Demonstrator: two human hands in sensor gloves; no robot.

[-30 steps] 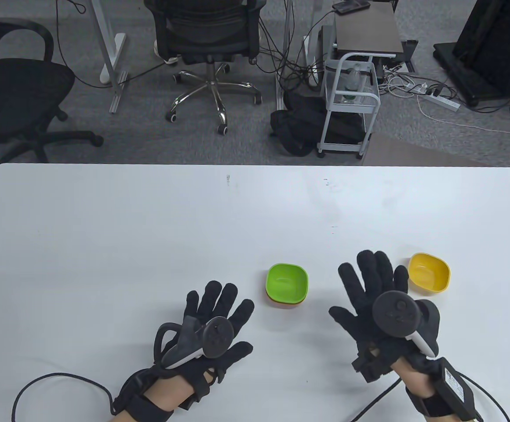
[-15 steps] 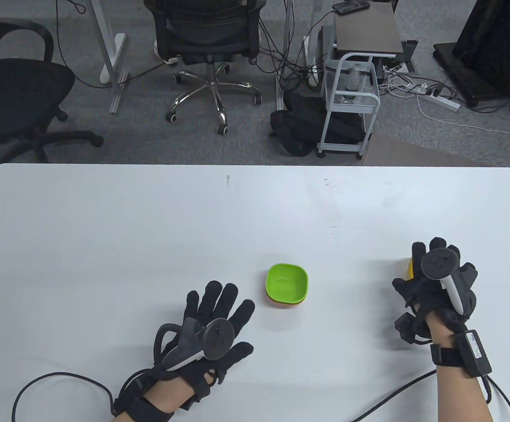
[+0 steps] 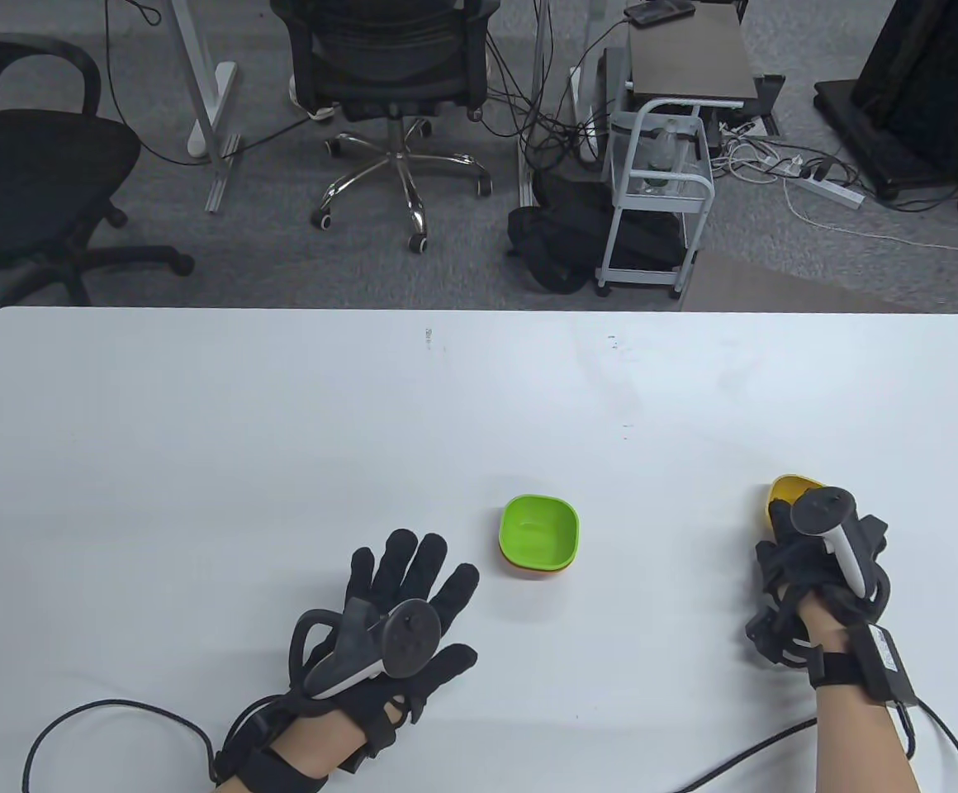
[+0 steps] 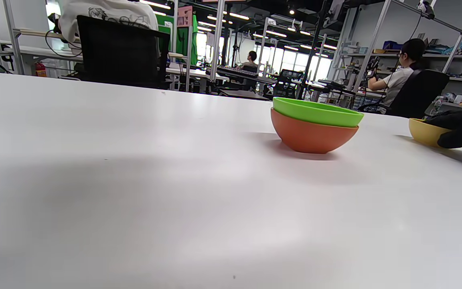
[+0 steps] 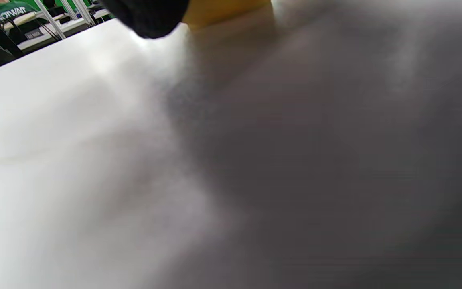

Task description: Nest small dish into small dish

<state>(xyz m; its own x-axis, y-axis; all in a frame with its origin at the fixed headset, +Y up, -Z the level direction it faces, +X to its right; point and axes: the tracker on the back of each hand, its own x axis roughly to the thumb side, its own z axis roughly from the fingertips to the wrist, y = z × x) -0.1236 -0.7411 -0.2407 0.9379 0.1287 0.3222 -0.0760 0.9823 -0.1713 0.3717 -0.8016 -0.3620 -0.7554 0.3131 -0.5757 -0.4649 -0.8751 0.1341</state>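
Observation:
A green small dish (image 3: 539, 530) sits nested in an orange dish (image 3: 538, 569) near the table's middle front; both show in the left wrist view, green (image 4: 317, 112) over orange (image 4: 313, 135). A yellow small dish (image 3: 784, 491) lies to the right, mostly covered by my right hand (image 3: 818, 545), which grips it; the dish looks tilted. It also shows in the left wrist view (image 4: 425, 131) and at the top of the right wrist view (image 5: 223, 12). My left hand (image 3: 400, 603) rests flat on the table with fingers spread, left of the green dish, holding nothing.
The white table (image 3: 281, 429) stretches wide to the left and back. Beyond its far edge stand office chairs (image 3: 388, 91), a small cart (image 3: 656, 198) and floor cables.
My right hand moved right from beside the yellow dish, came over it and closed on it. The dish has tipped up. My left hand and the green dish have not moved.

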